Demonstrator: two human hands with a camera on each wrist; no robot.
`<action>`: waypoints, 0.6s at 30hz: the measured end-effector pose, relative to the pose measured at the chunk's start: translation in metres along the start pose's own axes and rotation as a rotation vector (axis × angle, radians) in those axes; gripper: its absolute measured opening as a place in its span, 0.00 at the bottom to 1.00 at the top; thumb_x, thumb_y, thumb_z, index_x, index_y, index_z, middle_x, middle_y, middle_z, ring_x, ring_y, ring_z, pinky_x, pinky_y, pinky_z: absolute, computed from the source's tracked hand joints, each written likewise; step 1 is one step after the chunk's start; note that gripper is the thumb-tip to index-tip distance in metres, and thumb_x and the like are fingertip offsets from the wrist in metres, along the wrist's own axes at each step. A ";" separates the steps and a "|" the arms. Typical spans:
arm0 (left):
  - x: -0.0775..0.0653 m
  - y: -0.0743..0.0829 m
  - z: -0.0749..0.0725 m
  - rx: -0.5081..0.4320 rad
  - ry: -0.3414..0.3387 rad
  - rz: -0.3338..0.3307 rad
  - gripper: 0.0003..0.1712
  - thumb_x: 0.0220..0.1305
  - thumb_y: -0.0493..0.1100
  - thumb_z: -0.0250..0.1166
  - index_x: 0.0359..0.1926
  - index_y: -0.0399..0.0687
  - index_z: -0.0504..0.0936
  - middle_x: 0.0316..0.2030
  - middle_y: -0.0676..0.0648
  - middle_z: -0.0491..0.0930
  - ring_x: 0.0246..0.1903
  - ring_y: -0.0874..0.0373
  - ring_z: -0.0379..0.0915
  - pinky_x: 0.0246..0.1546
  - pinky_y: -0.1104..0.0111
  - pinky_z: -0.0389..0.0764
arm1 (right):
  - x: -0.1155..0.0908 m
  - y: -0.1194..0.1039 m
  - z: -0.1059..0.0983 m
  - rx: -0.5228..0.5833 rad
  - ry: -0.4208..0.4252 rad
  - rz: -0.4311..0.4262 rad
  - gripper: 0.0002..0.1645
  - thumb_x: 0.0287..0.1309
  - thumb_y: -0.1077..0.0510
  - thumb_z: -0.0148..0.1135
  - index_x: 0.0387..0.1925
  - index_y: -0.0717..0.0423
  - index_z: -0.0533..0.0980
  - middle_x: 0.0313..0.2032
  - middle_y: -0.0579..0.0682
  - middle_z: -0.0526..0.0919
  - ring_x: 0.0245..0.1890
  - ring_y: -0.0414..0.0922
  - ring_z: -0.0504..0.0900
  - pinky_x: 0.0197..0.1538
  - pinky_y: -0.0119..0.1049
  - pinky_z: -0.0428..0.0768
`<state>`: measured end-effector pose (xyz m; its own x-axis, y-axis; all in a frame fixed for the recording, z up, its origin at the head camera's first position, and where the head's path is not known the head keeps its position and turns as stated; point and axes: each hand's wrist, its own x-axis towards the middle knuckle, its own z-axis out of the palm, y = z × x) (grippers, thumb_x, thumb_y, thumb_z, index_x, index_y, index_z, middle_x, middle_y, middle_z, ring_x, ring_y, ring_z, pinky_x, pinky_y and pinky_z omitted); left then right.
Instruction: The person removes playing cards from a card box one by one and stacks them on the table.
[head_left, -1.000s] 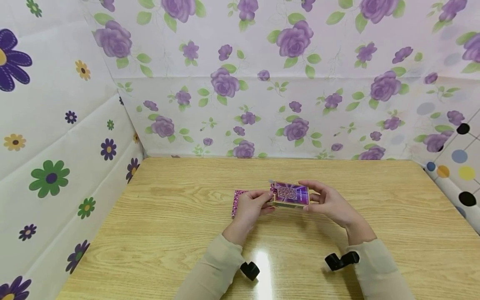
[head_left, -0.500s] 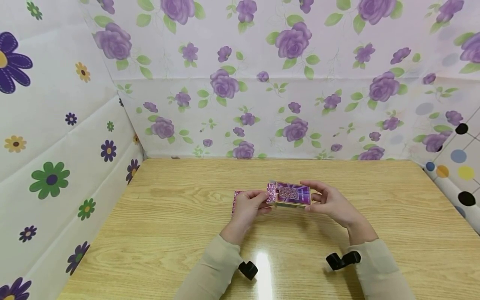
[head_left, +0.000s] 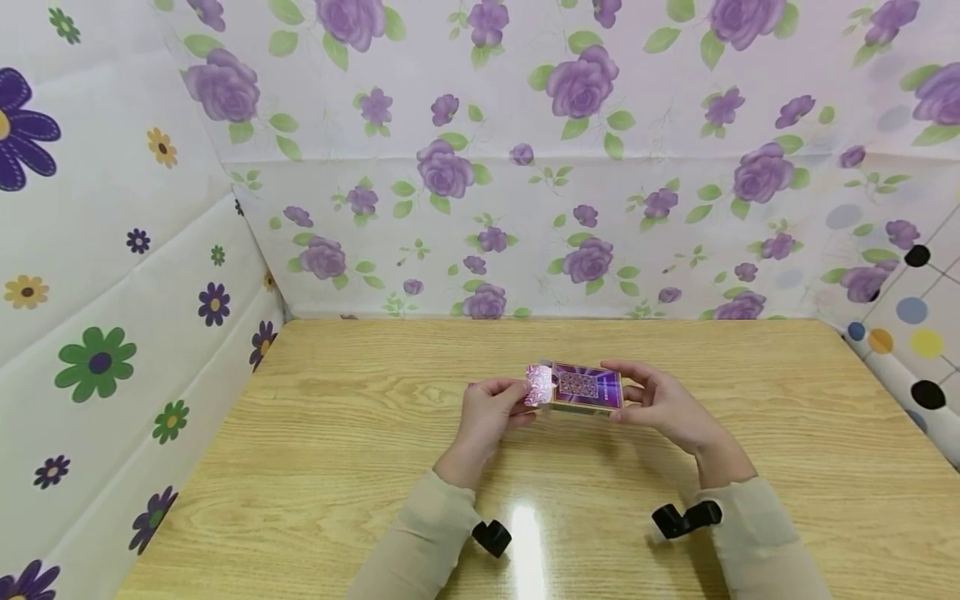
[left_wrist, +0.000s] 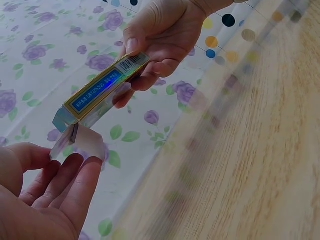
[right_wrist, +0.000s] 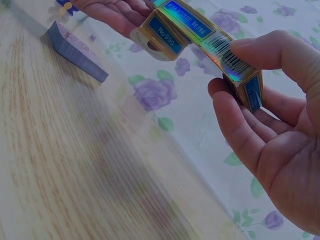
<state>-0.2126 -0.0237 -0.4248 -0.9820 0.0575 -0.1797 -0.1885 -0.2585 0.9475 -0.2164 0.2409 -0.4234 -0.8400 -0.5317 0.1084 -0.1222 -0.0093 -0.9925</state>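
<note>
A shiny purple playing card box (head_left: 588, 389) with gold edges is held above the table. My right hand (head_left: 654, 406) grips its right end between thumb and fingers, near the barcode side seen in the right wrist view. At the box's left end a pink patterned flap (head_left: 537, 385) stands out, and my left hand (head_left: 486, 415) pinches it. The left wrist view shows the flap's pale inner side (left_wrist: 90, 142) against the left fingertips. A deck of cards (right_wrist: 79, 52) with pink backs lies on the table, almost wholly hidden by the left hand in the head view.
The wooden table (head_left: 337, 467) runs back to a flowered cloth wall (head_left: 525, 225). Another flower-printed wall (head_left: 172, 350) stands on the left, and a dotted one (head_left: 915, 367) on the right. Black camera mounts sit at both wrists.
My left hand has drawn slightly left, and more of the pink flap shows between it and the box. The right hand and box have shifted only a little to the right.
</note>
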 end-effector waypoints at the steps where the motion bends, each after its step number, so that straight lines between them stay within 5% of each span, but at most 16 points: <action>1: 0.000 0.000 0.000 0.000 0.002 -0.001 0.13 0.62 0.35 0.62 0.41 0.25 0.78 0.27 0.48 0.82 0.25 0.60 0.82 0.35 0.64 0.85 | 0.000 0.000 0.000 -0.003 0.002 0.006 0.43 0.52 0.72 0.62 0.68 0.69 0.53 0.56 0.42 0.72 0.42 0.38 0.81 0.43 0.35 0.84; 18: 0.001 0.006 -0.005 -0.004 0.015 -0.011 0.12 0.61 0.35 0.63 0.41 0.27 0.78 0.27 0.50 0.81 0.25 0.61 0.82 0.34 0.65 0.85 | -0.002 -0.003 0.000 -0.034 0.025 0.044 0.45 0.52 0.70 0.64 0.68 0.67 0.53 0.56 0.41 0.72 0.39 0.38 0.81 0.42 0.36 0.84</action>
<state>-0.2147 -0.0298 -0.4201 -0.9798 0.0458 -0.1945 -0.1996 -0.2615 0.9443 -0.2150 0.2421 -0.4204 -0.8577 -0.5098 0.0662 -0.1023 0.0430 -0.9938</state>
